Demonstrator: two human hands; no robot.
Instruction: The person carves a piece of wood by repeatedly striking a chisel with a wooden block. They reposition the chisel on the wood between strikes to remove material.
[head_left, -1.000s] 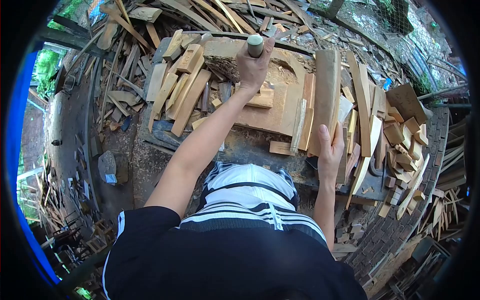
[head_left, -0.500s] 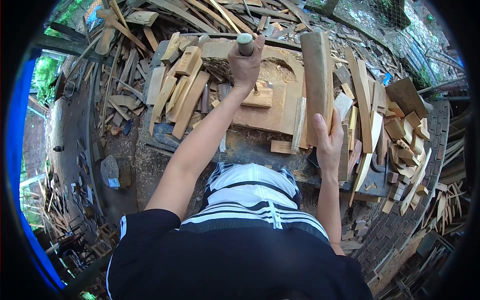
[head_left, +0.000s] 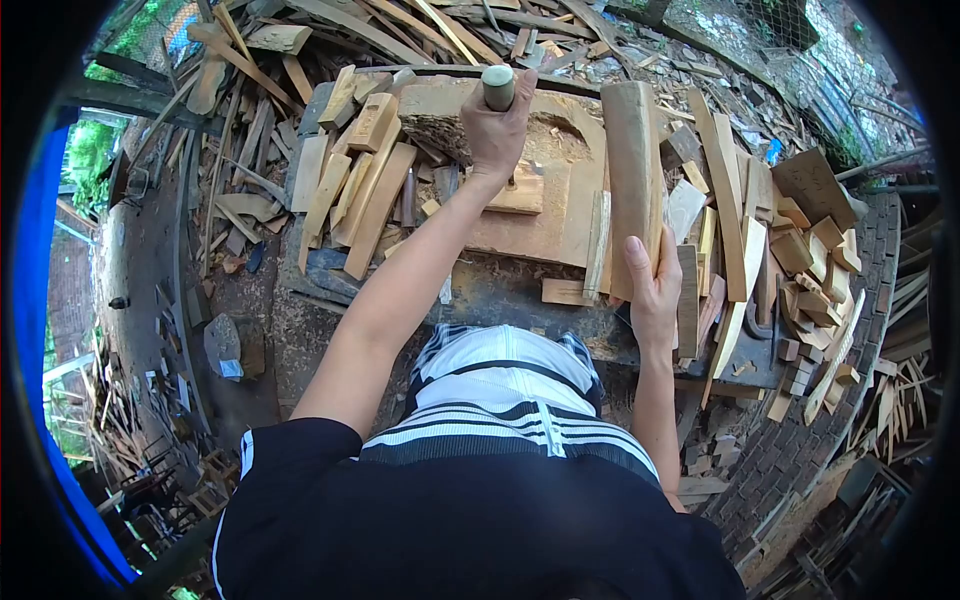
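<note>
My left hand [head_left: 495,137] is wrapped around the handle of a chisel [head_left: 498,90], whose pale round end sticks up above the fist. Below the fist, its thin shaft points down at a small wooden block [head_left: 519,194]; the tip's exact contact is hard to make out. The block lies on a wide, thick board [head_left: 575,205] on the workbench. In my right hand [head_left: 655,295] is the near end of a thick, long wooden billet [head_left: 630,170], thumb on top and fingers along its right side. The billet's far end is raised beside the board.
Shaped wooden pieces [head_left: 375,195] lie left of the board. Planks [head_left: 728,200] and a pile of small offcuts [head_left: 815,265] crowd the right side. Scrap wood [head_left: 400,35] is heaped behind the bench, and a narrow wooden strip [head_left: 598,245] leans near the billet.
The billet's far end has dropped slightly in view, my right hand still gripping it. My left hand and the chisel have shifted slightly to the right.
</note>
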